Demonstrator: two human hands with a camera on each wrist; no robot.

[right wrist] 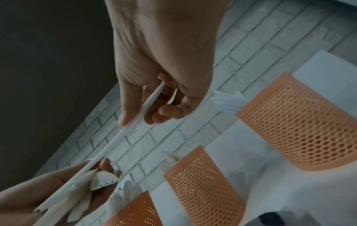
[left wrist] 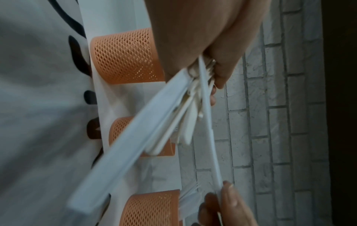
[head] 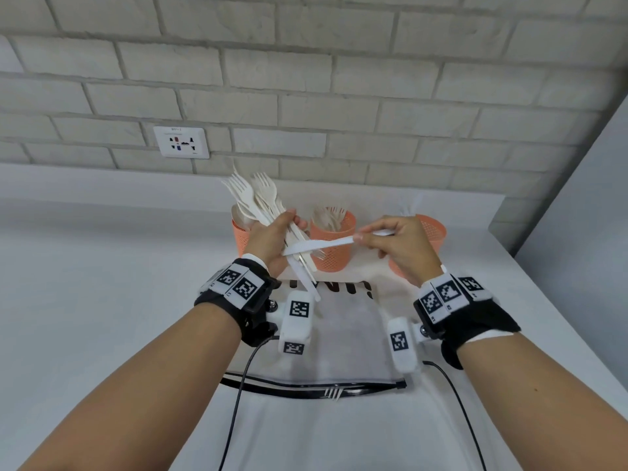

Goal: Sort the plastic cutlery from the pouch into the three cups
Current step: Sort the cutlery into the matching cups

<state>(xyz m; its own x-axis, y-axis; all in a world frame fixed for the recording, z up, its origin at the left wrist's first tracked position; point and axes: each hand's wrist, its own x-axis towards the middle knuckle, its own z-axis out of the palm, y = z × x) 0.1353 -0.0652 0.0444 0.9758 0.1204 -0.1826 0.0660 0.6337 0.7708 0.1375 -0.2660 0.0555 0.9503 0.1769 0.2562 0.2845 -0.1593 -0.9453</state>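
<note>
My left hand (head: 272,237) grips a bundle of white plastic cutlery (head: 258,202), forks fanning up and handles pointing down, in front of the left orange mesh cup (head: 240,237). My right hand (head: 397,239) pinches the handle of a white plastic knife (head: 317,246) whose blade end still lies against the bundle. The middle cup (head: 334,246) holds several forks. The right cup (head: 431,232) sits behind my right hand, with white cutlery tips above it. The grey pouch (head: 339,334) lies flat before me. In the wrist views the bundle (left wrist: 173,122) and the knife (right wrist: 119,136) show between both hands.
A fork's tines (head: 333,392) stick out of the pouch's black zipper edge. A brick wall with a socket (head: 181,142) stands behind the cups. The white counter ends at a wall on the right (head: 577,198). Wrist cables trail toward me.
</note>
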